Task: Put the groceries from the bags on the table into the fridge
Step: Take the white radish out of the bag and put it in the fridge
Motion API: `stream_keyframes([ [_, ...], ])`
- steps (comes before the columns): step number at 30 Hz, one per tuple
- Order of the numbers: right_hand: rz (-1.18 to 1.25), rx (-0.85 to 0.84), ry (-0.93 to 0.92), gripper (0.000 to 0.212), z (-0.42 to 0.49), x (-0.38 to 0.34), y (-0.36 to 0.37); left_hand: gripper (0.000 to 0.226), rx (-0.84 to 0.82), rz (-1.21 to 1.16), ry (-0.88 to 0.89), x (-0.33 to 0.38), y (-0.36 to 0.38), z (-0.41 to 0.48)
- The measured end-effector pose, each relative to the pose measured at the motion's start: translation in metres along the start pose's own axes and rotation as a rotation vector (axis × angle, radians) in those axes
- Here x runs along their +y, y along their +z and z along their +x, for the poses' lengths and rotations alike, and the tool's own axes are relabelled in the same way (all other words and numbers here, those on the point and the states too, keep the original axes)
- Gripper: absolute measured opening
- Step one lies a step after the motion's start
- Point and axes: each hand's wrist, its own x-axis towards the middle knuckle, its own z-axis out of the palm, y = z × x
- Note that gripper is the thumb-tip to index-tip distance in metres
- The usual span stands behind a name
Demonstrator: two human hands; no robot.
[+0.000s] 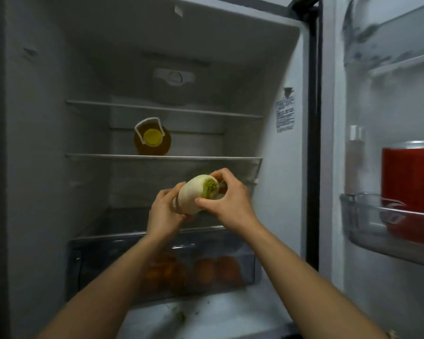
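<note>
Two hands hold one white radish (194,196) in the middle of the frame, in front of the lowest shelf (113,223) of the open fridge (34,143). The left hand (165,212) cups it from below with curled fingers, and the right hand (231,200) grips it around its green cut end. I think the smooth, round radish could slip. It could also roll off the shelf if it is released too near the front edge.
</note>
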Motion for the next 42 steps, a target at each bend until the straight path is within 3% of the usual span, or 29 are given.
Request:
stream_keyframes([
  [5,-0.01,0.004,0.036,0.043,0.03,0.05,0.039,0.072,-0.048,0.199,-0.061,-0.048,0.021,0.044],
  [10,-0.028,-0.001,0.026,0.043,0.05,0.089,0.074,0.062,-0.113,0.143,-0.062,-0.081,0.031,0.07],
  [14,-0.126,-0.058,0.037,0.048,0.06,0.116,0.098,0.047,-0.193,-0.086,-0.341,-0.109,0.031,0.102],
  [17,-0.145,-0.132,0.049,0.048,0.066,0.129,0.104,0.015,-0.178,-0.26,-0.515,-0.112,0.033,0.113],
  [22,-0.13,-0.323,0.055,0.056,0.067,0.148,0.107,0.018,-0.202,-0.244,-0.569,-0.122,0.039,0.114],
  [26,-0.104,-0.318,0.089,0.064,0.064,0.148,0.11,0.017,-0.215,-0.264,-0.566,-0.122,0.042,0.114],
  [32,-0.141,-0.368,0.103,0.07,0.049,0.143,0.103,0.03,-0.059,-0.174,-0.581,-0.117,0.037,0.1],
  [37,-0.197,-0.307,0.123,0.063,0.027,0.12,0.085,0.019,0.03,-0.141,-0.561,-0.083,0.022,0.066],
  [42,-0.229,-0.34,0.102,0.056,-0.013,0.091,0.062,0.04,0.042,-0.105,-0.524,-0.04,0.005,0.018],
])
